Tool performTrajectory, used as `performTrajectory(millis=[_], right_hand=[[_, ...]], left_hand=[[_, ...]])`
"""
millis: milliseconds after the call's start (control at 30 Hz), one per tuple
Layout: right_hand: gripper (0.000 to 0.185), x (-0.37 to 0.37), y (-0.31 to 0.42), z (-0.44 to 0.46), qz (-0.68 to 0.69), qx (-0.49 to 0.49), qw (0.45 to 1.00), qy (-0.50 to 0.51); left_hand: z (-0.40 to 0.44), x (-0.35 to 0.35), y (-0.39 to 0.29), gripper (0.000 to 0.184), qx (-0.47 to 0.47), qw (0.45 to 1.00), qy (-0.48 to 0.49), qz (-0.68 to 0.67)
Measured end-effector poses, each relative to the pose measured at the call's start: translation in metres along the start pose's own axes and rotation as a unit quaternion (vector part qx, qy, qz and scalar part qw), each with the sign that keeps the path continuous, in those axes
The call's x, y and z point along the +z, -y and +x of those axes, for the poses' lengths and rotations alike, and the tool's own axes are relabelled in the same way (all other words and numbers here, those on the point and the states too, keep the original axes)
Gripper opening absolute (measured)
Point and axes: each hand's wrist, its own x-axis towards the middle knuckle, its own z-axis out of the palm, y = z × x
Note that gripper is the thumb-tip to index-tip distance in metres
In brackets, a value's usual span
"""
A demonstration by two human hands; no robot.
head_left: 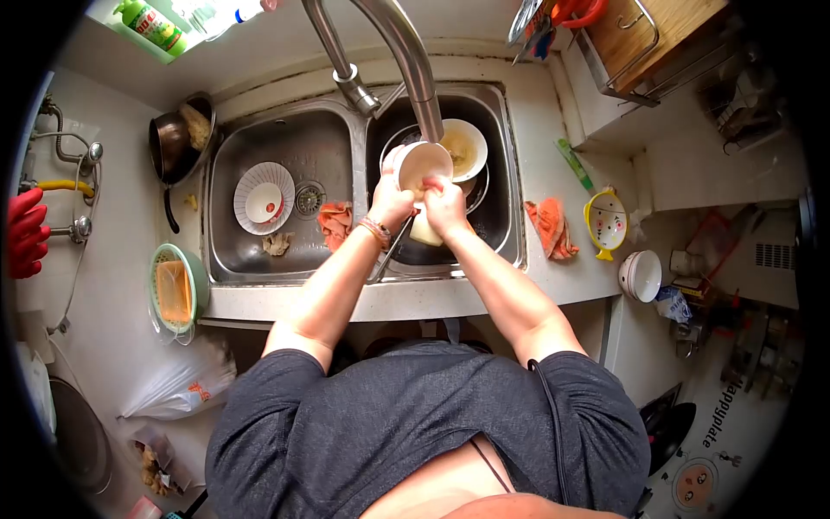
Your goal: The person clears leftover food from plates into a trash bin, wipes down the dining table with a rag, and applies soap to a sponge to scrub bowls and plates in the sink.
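Note:
Below the faucet [413, 69], a white bowl [425, 158] is tipped with its opening towards me over the right sink basin. My left hand [391, 201] is closed around the bowl's left side. At its near rim, my right hand [443, 208] is closed, with fingertips reaching just inside. What looks like a pale yellow cloth [425, 230] hangs beneath the right hand; most of that grip is hidden. Behind the bowl sits another bowl [465, 149] with yellowish residue, stacked on other dishes in the basin.
In the left basin [238, 156] are a ribbed bowl [245, 186] with a smaller bowl [264, 203] inside and an orange cloth [334, 225]. A second orange cloth [550, 229] and a yellow fish-shaped dish [605, 221] lie right. A pan [173, 143] stands left.

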Motion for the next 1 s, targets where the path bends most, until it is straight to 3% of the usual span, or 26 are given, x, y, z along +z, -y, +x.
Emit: performTrajectory(millis=[67, 100, 133, 167, 200, 267, 300, 333, 367, 400, 433, 467, 500, 533, 567, 600, 633, 667, 700, 767, 867, 933, 967, 1000], right_hand=[[0.02, -0.023, 0.003, 0.021, -0.059, -0.064, 0.991, 0.1], [0.019, -0.042, 0.01, 0.033, -0.162, -0.177, 0.96, 0.146], [0.018, -0.054, 0.014, 0.036, -0.261, -0.283, 0.902, 0.194], [0.017, -0.049, 0.011, 0.033, -0.211, -0.322, 0.91, 0.151], [0.019, -0.041, 0.008, 0.021, -0.17, -0.255, 0.947, 0.097], [0.019, -0.004, -0.004, -0.001, 0.025, -0.007, 0.999, -0.021], [0.02, 0.003, -0.004, -0.004, 0.021, 0.007, 1.0, -0.016], [0.02, -0.003, -0.007, 0.002, -0.023, -0.052, 0.998, 0.035], [0.02, -0.02, 0.0, 0.013, -0.067, -0.108, 0.988, 0.087], [0.02, -0.038, 0.006, 0.024, -0.112, -0.162, 0.971, 0.139], [0.021, -0.055, 0.012, 0.036, -0.183, -0.294, 0.916, 0.202], [0.021, -0.058, 0.017, 0.034, -0.216, -0.309, 0.903, 0.204], [0.021, -0.053, 0.014, 0.027, -0.186, -0.256, 0.935, 0.158], [0.022, -0.042, 0.007, 0.014, -0.156, -0.204, 0.96, 0.109], [0.021, -0.025, 0.001, 0.001, -0.022, -0.063, 0.997, 0.051], [0.023, -0.009, -0.008, -0.006, 0.003, -0.001, 0.999, 0.032], [0.022, -0.007, -0.013, -0.003, 0.027, 0.01, 0.999, 0.042], [0.022, -0.004, -0.017, 0.002, 0.052, 0.022, 0.997, 0.052], [0.022, -0.016, -0.007, 0.007, 0.011, -0.001, 0.996, 0.087], [0.02, -0.04, 0.004, 0.022, -0.106, -0.183, 0.969, 0.131], [0.016, -0.066, 0.03, 0.044, -0.243, -0.409, 0.855, 0.208], [0.014, -0.069, 0.039, 0.053, -0.373, -0.406, 0.784, 0.285], [0.012, -0.07, 0.056, 0.05, -0.409, -0.388, 0.772, 0.294], [0.012, -0.073, 0.063, 0.049, -0.37, -0.389, 0.796, 0.28]], left_hand=[[-0.006, -0.001, 0.003, 0.082, -0.043, 0.997, -0.002, -0.071], [-0.001, -0.014, 0.001, 0.08, -0.07, 0.994, 0.073, 0.04], [-0.002, -0.018, -0.007, 0.079, -0.111, 0.983, 0.132, 0.068], [-0.001, -0.02, -0.012, 0.079, -0.118, 0.982, 0.133, 0.058], [0.002, -0.019, -0.017, 0.079, -0.121, 0.982, 0.137, 0.049], [0.002, -0.003, 0.009, 0.081, -0.002, 1.0, 0.024, -0.006], [-0.007, 0.005, -0.001, 0.08, -0.024, 1.0, -0.013, 0.007], [-0.014, 0.009, -0.011, 0.08, -0.048, 0.997, -0.048, 0.021], [-0.004, 0.0, 0.014, 0.078, 0.003, 0.999, -0.024, -0.035], [-0.003, -0.009, 0.004, 0.077, -0.068, 0.997, 0.038, 0.026], [-0.006, -0.014, -0.005, 0.077, -0.098, 0.991, 0.08, 0.043], [-0.006, -0.017, -0.011, 0.076, -0.124, 0.983, 0.122, 0.059], [-0.001, -0.021, -0.011, 0.076, -0.127, 0.98, 0.145, 0.056], [-0.003, -0.015, -0.008, 0.076, -0.097, 0.989, 0.106, 0.027], [-0.005, -0.005, -0.005, 0.076, -0.06, 0.996, 0.064, -0.003], [-0.005, 0.001, 0.002, 0.077, -0.028, 0.999, 0.021, -0.033], [0.0, 0.0, 0.026, 0.077, 0.04, 0.999, -0.011, 0.032], [-0.003, 0.0, 0.023, 0.077, 0.021, 1.0, -0.009, 0.018], [-0.007, 0.001, 0.014, 0.077, 0.002, 1.0, -0.008, 0.003], [-0.006, -0.007, 0.006, 0.077, -0.062, 0.996, 0.035, 0.05], [-0.009, -0.012, -0.018, 0.075, -0.09, 0.987, 0.109, 0.075], [-0.005, -0.021, -0.037, 0.071, -0.144, 0.968, 0.18, 0.102], [-0.001, -0.027, -0.044, 0.067, -0.188, 0.951, 0.224, 0.095], [0.005, -0.033, -0.049, 0.06, -0.227, 0.937, 0.261, 0.048]])
